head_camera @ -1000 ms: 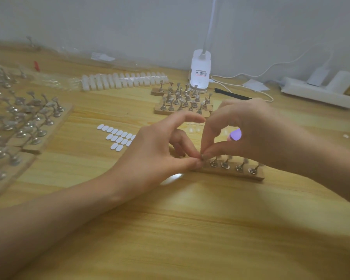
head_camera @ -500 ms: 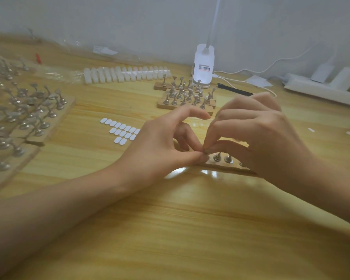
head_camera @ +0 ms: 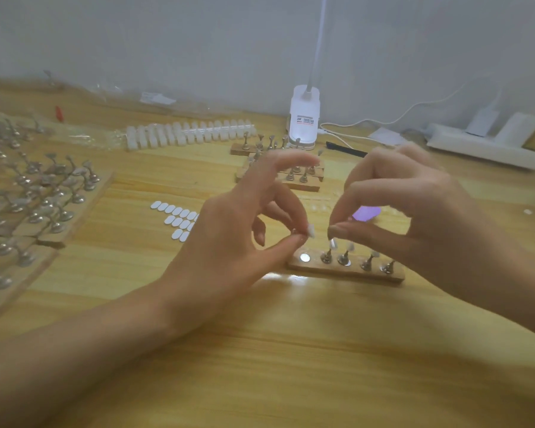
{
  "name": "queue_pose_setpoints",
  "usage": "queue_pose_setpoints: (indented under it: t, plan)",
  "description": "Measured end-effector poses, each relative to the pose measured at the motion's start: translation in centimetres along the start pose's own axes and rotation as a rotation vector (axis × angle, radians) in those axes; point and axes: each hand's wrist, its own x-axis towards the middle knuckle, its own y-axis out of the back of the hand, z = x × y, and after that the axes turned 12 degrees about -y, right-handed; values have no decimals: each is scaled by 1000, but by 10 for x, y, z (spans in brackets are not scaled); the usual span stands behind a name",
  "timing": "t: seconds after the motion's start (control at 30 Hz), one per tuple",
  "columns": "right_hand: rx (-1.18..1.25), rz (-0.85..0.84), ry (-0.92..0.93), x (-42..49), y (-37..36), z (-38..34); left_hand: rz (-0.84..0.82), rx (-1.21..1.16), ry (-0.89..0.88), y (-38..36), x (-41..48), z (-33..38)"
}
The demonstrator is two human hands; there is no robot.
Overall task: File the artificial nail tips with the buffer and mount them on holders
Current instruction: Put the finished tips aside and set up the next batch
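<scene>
My left hand [head_camera: 229, 242] pinches a small metal holder with a white nail tip [head_camera: 309, 230] between thumb and forefinger, lifted just above the left end of a wooden base [head_camera: 346, 270]. The base shows one bare round magnet spot [head_camera: 305, 257] and several upright holders with tips [head_camera: 337, 256]. My right hand [head_camera: 414, 217] hovers over the base with fingers curled. Its thumb and forefinger tips meet close to the lifted holder, and I see nothing between them. A purple buffer [head_camera: 365, 213] shows behind the right hand's fingers.
White oval adhesive pads [head_camera: 175, 216] lie left of my hands. More wooden bases with holders stand behind [head_camera: 291, 174] and at the far left [head_camera: 44, 199]. A strip of nail tips [head_camera: 192, 134], a white lamp base [head_camera: 303, 122] and a power strip [head_camera: 488, 146] line the wall.
Both hands have risen and drawn slightly apart. The left hand has lifted one holder with its tip off the base, baring the magnet spot. The purple buffer is visible again.
</scene>
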Motion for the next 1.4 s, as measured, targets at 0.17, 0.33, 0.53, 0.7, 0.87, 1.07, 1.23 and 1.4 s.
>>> queue_pose_setpoints:
  t: [0.17,0.33,0.53,0.7,0.87,1.07,1.23,1.4]
  plan:
    - [11,-23,13,-4,-3,-2,1,-28,6,2,-1,-1]
    - [-21,-12,19,-5,-7,-3,-24,50,-3,3,0,5]
    - [-101,18,15,-5,-8,-6,-22,75,2,3,1,7]
    - [-62,-20,-5,-5,-9,-8,-65,177,-70,4,3,8]
    - [-2,-63,-39,-6,-8,-11,-91,195,-118,4,4,8]
    - [92,-117,-62,-5,-5,-14,-96,191,-102,5,4,9]
    - [174,-188,-104,-4,-2,-13,-82,162,-82,5,3,12]
    - [241,-234,-127,-3,1,-10,-50,114,-53,5,4,13]
